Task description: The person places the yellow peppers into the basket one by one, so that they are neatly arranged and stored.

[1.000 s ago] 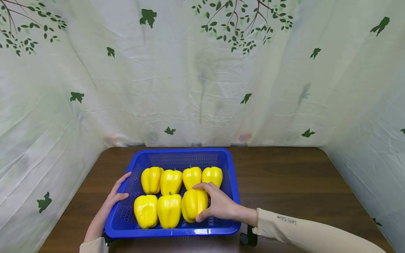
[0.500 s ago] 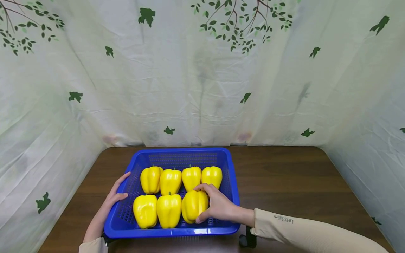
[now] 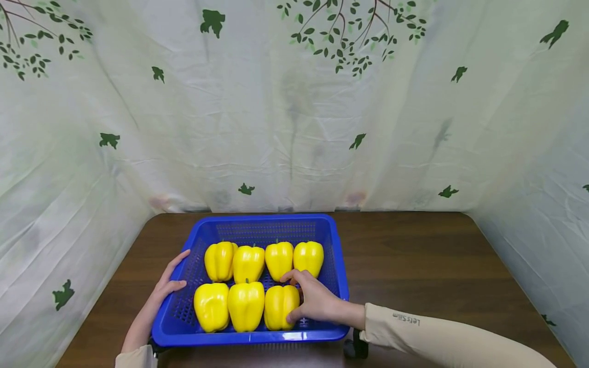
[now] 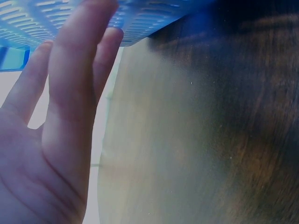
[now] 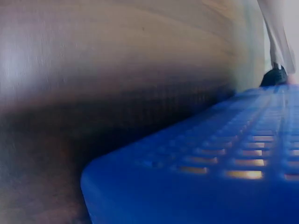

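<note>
In the head view, several yellow bell peppers (image 3: 246,306) lie in two rows inside a blue perforated plastic basket (image 3: 257,338). My left hand (image 3: 164,287) holds the basket's left rim, with the thumb over it. The left wrist view has this hand's long fingers (image 4: 70,79) against the basket's outer wall. At the right end of the near row, my right hand (image 3: 319,299) is around a bell pepper (image 3: 278,308). The thumb lies by its lower right side, and the index finger stands just above its top. The right wrist view catches only the basket wall (image 5: 224,158), not the hand.
The basket stands on a brown wooden table (image 3: 414,266), left of its middle and by its front edge. Bare tabletop lies to the right. A pale curtain (image 3: 294,128) with leaf prints hangs behind and at both sides.
The near-row right pepper has tipped and settled slightly lower, towards the front. My right index finger has come up off it. The left hand stays on the basket rim.
</note>
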A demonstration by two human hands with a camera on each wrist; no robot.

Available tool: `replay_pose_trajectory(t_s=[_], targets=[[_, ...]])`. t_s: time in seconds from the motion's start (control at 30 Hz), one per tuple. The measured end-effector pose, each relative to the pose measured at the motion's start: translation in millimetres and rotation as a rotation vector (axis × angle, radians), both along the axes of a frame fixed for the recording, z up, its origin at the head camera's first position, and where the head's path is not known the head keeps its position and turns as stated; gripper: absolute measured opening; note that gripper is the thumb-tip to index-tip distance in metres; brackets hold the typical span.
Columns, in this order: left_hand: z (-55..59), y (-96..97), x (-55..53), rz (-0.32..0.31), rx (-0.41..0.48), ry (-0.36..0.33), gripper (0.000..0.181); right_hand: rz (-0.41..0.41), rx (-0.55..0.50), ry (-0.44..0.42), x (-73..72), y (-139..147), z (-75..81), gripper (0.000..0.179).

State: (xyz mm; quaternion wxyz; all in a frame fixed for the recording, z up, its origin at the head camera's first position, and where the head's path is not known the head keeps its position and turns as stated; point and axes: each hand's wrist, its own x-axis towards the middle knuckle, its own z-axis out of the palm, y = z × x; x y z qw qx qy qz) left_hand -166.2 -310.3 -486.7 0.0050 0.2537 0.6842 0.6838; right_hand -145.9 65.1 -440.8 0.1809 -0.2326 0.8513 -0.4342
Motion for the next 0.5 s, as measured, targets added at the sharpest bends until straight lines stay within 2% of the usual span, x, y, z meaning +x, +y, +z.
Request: replay_pose_trajectory(t_s=[0.13, 0.23, 0.5], targets=[[0.5, 0.4, -1.6, -0.009, 0.009, 0.027, 0.072, 0.027, 0.022, 0.006, 1.2, 0.0, 0.9, 0.060], [1.0, 0.7, -1.6, -0.009, 0.004, 0.020, 0.071, 0.026, 0.029, -0.009, 1.6, 0.1, 0.7, 0.059], [1.5, 0.6, 1.8, 0.007, -0.008, -0.019, 0.068, 0.001, -0.054, -0.094, 2.3, 1.4, 4.2, 0.060]])
